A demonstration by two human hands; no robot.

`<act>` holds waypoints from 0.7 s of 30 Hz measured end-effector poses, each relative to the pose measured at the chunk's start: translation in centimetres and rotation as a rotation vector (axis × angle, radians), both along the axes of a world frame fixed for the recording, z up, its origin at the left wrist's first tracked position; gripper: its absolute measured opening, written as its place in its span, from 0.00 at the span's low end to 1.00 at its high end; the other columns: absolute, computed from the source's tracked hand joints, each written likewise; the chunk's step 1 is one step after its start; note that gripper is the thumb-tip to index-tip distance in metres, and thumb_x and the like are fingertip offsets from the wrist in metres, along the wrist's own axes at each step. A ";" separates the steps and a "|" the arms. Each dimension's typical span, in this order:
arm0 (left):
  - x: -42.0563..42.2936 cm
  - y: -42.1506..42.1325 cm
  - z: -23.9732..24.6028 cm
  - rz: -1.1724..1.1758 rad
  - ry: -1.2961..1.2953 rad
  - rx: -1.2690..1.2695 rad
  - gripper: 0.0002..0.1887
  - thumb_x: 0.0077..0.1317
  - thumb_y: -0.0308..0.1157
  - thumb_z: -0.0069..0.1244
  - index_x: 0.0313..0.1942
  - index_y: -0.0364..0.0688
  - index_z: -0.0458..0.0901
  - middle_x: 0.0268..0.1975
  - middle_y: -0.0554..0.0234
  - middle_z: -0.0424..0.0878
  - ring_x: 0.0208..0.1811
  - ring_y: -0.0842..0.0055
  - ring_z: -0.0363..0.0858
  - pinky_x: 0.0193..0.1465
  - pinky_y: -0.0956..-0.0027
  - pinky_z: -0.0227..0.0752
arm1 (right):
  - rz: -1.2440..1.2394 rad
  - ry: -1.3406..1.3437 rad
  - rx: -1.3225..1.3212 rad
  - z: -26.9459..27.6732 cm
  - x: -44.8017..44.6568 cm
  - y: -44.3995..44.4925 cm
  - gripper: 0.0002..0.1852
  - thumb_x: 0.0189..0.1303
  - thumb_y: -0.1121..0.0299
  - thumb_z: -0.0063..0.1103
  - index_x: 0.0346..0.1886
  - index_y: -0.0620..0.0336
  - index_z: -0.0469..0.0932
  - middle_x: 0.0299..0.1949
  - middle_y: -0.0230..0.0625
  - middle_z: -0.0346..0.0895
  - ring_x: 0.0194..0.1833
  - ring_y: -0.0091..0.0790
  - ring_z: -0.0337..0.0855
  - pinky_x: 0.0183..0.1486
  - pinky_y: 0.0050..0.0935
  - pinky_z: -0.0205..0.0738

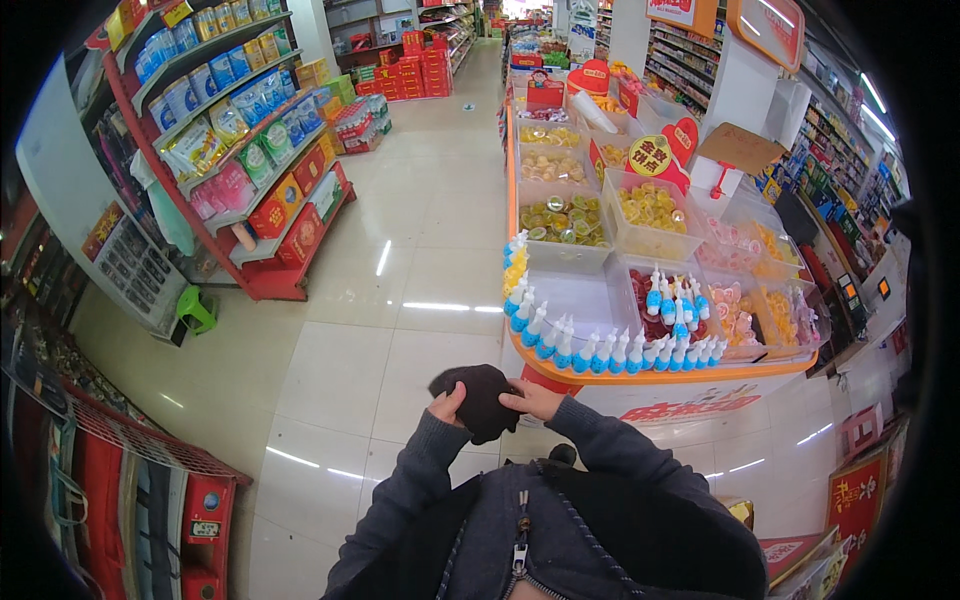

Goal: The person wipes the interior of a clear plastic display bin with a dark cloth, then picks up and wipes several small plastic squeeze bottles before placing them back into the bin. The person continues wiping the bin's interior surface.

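Note:
A crumpled black cloth item (pixel 484 405) is held up in front of my body, between both hands. My left hand (pixel 448 403) pinches its left side, thumb on top. On the other side my right hand (pixel 534 398) grips its right edge with the thumb pressed on the fabric; most fingers of both hands are hidden. Just beyond stands a display counter with an orange rim (pixel 630 379). Along that rim runs a curved row of small blue bottles with white tips (pixel 583 357), with yellow bottles (pixel 516 268) farther along.
Clear bins hold jelly cups (pixel 562 219); more blue bottles (pixel 679 296) stand over a bin of red sweets. Shelves of packaged goods (pixel 247 135) rise at the left, near a green plastic stool (pixel 196 309). A tiled floor aisle (pixel 431 195) runs between shelves and counter.

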State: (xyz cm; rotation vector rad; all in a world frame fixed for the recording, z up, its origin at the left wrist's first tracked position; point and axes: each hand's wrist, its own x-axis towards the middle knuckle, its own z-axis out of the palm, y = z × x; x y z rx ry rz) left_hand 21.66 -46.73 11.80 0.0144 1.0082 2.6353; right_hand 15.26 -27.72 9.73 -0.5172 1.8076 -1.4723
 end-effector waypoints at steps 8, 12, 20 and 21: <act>0.1 -0.5 -0.3 -0.115 0.087 -0.294 0.24 0.60 0.37 0.46 0.54 0.34 0.63 0.51 0.55 0.71 0.52 0.68 0.69 0.55 0.64 0.63 | -0.189 -0.715 -0.260 0.6 1.4 0.5 0.22 0.57 0.60 0.50 0.53 0.60 0.66 0.51 0.37 0.69 0.54 0.35 0.66 0.57 0.37 0.58; -0.2 -0.8 -2.9 -0.139 -0.005 -0.481 0.23 0.60 0.39 0.47 0.52 0.35 0.67 0.46 0.61 0.75 0.47 0.75 0.72 0.50 0.71 0.66 | -0.330 -0.744 -0.473 -0.3 0.7 1.3 0.19 0.51 0.71 0.56 0.48 0.64 0.68 0.47 0.41 0.71 0.48 0.36 0.72 0.54 0.39 0.63; -0.8 0.8 -3.2 0.228 0.194 -0.615 0.13 0.59 0.31 0.47 0.42 0.32 0.76 0.35 0.63 0.80 0.36 0.80 0.76 0.41 0.75 0.69 | -0.621 -0.195 -0.489 1.2 0.2 6.1 0.17 0.46 0.76 0.61 0.41 0.66 0.70 0.36 0.34 0.73 0.39 0.28 0.75 0.44 0.27 0.70; -1.1 1.2 -2.7 0.228 0.160 -0.625 0.13 0.59 0.30 0.47 0.42 0.32 0.76 0.35 0.63 0.80 0.36 0.80 0.76 0.41 0.76 0.69 | -0.623 -0.103 -0.434 1.7 0.3 6.5 0.18 0.45 0.76 0.62 0.41 0.65 0.70 0.36 0.34 0.73 0.38 0.26 0.75 0.43 0.26 0.70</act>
